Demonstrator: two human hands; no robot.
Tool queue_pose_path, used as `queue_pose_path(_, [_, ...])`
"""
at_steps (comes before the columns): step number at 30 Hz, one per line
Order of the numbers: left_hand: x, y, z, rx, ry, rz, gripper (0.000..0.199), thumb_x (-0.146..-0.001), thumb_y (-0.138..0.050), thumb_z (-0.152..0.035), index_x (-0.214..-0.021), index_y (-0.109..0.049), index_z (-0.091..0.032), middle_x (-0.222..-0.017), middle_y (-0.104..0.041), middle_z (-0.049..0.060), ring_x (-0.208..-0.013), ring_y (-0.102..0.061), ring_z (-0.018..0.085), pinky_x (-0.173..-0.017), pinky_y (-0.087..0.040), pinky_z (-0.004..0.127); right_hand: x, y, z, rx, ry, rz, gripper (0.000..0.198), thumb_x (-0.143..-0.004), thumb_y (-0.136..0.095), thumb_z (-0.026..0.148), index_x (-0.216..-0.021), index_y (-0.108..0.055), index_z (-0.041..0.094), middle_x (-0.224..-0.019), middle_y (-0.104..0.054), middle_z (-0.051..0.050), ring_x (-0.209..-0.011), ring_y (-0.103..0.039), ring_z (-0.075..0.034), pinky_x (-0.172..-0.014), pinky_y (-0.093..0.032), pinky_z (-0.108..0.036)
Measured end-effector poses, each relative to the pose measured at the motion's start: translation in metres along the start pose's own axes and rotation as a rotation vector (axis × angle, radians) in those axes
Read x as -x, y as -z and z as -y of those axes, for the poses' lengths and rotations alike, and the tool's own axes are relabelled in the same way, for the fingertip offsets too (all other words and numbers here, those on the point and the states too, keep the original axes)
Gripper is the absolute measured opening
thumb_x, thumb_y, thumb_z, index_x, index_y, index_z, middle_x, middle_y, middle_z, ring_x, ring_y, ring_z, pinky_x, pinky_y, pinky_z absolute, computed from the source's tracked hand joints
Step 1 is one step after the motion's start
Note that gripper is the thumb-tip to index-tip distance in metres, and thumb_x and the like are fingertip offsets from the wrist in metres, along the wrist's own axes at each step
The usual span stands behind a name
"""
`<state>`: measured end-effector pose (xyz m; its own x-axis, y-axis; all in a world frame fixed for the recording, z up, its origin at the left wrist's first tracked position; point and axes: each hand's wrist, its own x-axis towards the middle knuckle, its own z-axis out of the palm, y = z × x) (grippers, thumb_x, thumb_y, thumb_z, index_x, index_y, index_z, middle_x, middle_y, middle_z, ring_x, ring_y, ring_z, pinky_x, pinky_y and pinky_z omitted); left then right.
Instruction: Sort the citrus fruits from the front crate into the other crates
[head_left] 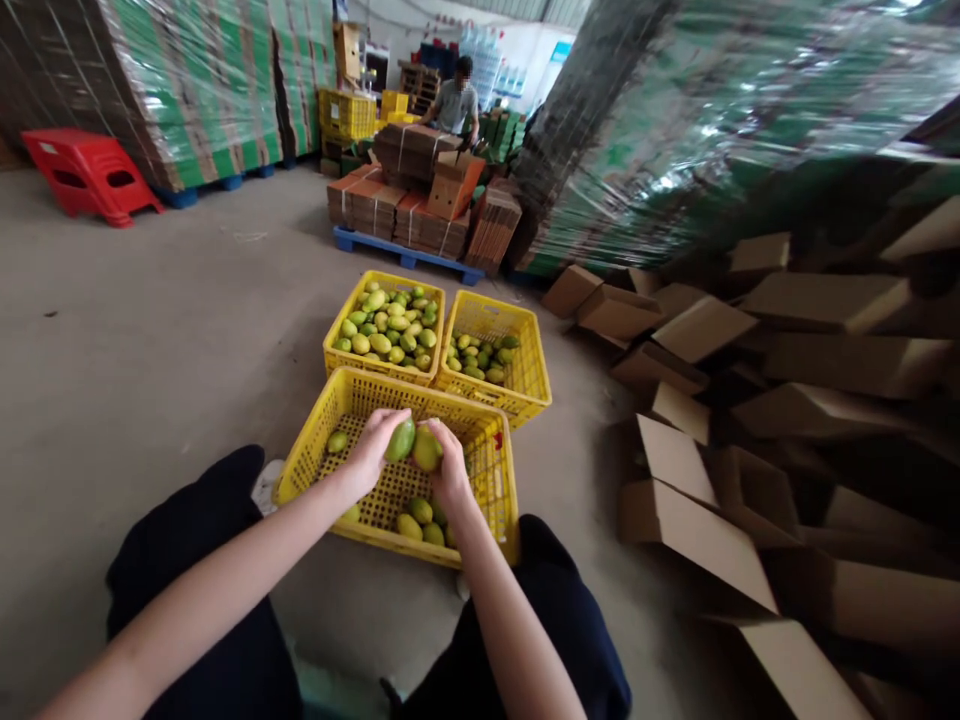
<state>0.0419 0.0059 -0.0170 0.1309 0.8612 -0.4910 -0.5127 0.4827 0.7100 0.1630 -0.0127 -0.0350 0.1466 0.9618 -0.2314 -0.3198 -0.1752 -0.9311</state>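
Above the nearest yellow crate (491,478), my left hand (371,448) is closed around a green lemon (400,440). Close beside it, my right hand (450,465) grips a yellower lemon (427,450). Inside that crate, several lemons (421,511) lie in the near right part, and a single lemon (337,441) rests on the left. Behind it, the back left crate (337,364) is heaped with green and yellow lemons (388,322). The back right crate (534,372) holds fewer, mostly green lemons (480,355).
Open cardboard boxes (697,540) lie piled on the right. Beyond the crates, a blue pallet (405,256) carries bundled flat cartons (375,205), with a person (454,104) behind them. A red stool (94,175) stands left, near wrapped stacks (202,80).
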Motion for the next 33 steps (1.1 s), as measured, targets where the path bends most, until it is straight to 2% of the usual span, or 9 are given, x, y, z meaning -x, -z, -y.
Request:
queue_pose_path(3, [-0.006, 0.000, -0.006, 0.175, 0.298, -0.162, 0.018, -0.086, -0.062, -0.030, -0.075, -0.055, -0.019, -0.059, -0.060, 0.000, -0.053, -0.059, 0.013, -0.053, -0.051, 0.024, -0.010, 0.004, 0.002, -0.237, -0.160, 0.079, 0.036, -0.063, -0.075, 0.052, -0.075, -0.063, 0.020, -0.062, -0.062, 0.002, -0.046, -0.053, -0.013, -0.036, -0.036, -0.024])
queue_pose_path(6, [0.000, -0.003, -0.021, 0.353, 0.297, -0.074, 0.013, -0.090, -0.055, -0.025, -0.080, -0.058, -0.017, -0.063, -0.064, 0.003, -0.057, -0.064, 0.015, -0.054, -0.055, 0.026, -0.010, 0.012, 0.012, -0.385, -0.155, 0.155, 0.033, -0.066, -0.074, 0.049, -0.077, -0.061, 0.021, -0.062, -0.064, 0.000, -0.039, -0.050, -0.012, -0.030, -0.029, -0.022])
queue_pose_path(9, [0.009, -0.005, -0.033, 0.397, 0.242, 0.054, 0.012, -0.091, -0.051, -0.021, -0.088, -0.061, -0.016, -0.073, -0.069, 0.005, -0.068, -0.069, 0.017, -0.066, -0.060, 0.033, -0.008, 0.016, 0.020, -0.399, -0.163, 0.221, 0.034, -0.071, -0.069, 0.052, -0.077, -0.060, 0.020, -0.060, -0.065, -0.001, -0.039, -0.053, -0.014, -0.030, -0.035, -0.023])
queue_pose_path(14, [0.017, -0.001, -0.039, 0.457, 0.155, 0.082, 0.017, -0.091, -0.051, -0.029, -0.095, -0.062, -0.016, -0.084, -0.070, 0.007, -0.080, -0.069, 0.017, -0.081, -0.060, 0.034, -0.009, 0.011, 0.015, -0.368, -0.199, 0.251, 0.038, -0.076, -0.065, 0.057, -0.088, -0.062, 0.021, -0.065, -0.069, -0.002, -0.047, -0.063, -0.017, -0.039, -0.049, -0.027])
queue_pose_path(19, [0.020, -0.003, -0.041, 0.454, 0.215, 0.144, 0.035, -0.094, -0.046, -0.032, -0.112, -0.062, -0.006, -0.090, -0.071, 0.016, -0.085, -0.071, 0.020, -0.069, -0.060, 0.023, -0.005, 0.009, 0.020, -0.444, -0.272, 0.242, 0.035, -0.078, -0.068, 0.053, -0.089, -0.066, 0.020, -0.079, -0.074, -0.005, -0.059, -0.067, -0.016, -0.048, -0.056, -0.026])
queue_pose_path(23, [0.017, -0.007, -0.040, 0.425, 0.316, 0.149, 0.046, -0.100, -0.040, -0.043, -0.117, -0.061, -0.006, -0.080, -0.071, 0.014, -0.060, -0.068, 0.014, -0.049, -0.056, 0.017, 0.001, 0.013, 0.034, -0.492, -0.186, 0.200, 0.018, -0.073, -0.076, 0.034, -0.085, -0.069, 0.022, -0.090, -0.074, -0.003, -0.077, -0.069, -0.016, -0.065, -0.061, -0.025])
queue_pose_path(25, [0.015, -0.009, -0.038, 0.369, 0.344, 0.160, 0.052, -0.102, -0.034, -0.048, -0.114, -0.062, -0.006, -0.072, -0.070, 0.010, -0.047, -0.063, 0.011, -0.041, -0.051, 0.016, 0.003, 0.016, 0.038, -0.502, -0.153, 0.213, 0.020, -0.068, -0.080, 0.029, -0.085, -0.070, 0.024, -0.090, -0.074, -0.002, -0.074, -0.067, -0.015, -0.063, -0.060, -0.024])
queue_pose_path(29, [0.015, -0.017, -0.033, 0.189, 0.354, 0.235, 0.058, -0.101, -0.030, -0.055, -0.098, -0.064, -0.008, -0.064, -0.068, 0.007, -0.037, -0.057, 0.010, -0.035, -0.047, 0.018, 0.005, 0.019, 0.041, -0.536, -0.179, 0.278, 0.041, -0.067, -0.081, 0.049, -0.091, -0.071, 0.018, -0.076, -0.069, -0.002, -0.050, -0.053, -0.009, -0.037, -0.044, -0.017])
queue_pose_path(33, [0.017, -0.023, -0.029, 0.102, 0.281, 0.261, 0.053, -0.097, -0.042, -0.057, -0.087, -0.064, -0.010, -0.064, -0.067, 0.007, -0.037, -0.052, 0.008, -0.035, -0.042, 0.018, 0.007, 0.017, 0.044, -0.544, -0.208, 0.277, 0.060, -0.069, -0.067, 0.072, -0.086, -0.068, 0.015, -0.053, -0.054, 0.004, -0.039, -0.044, -0.008, -0.031, -0.036, -0.019])
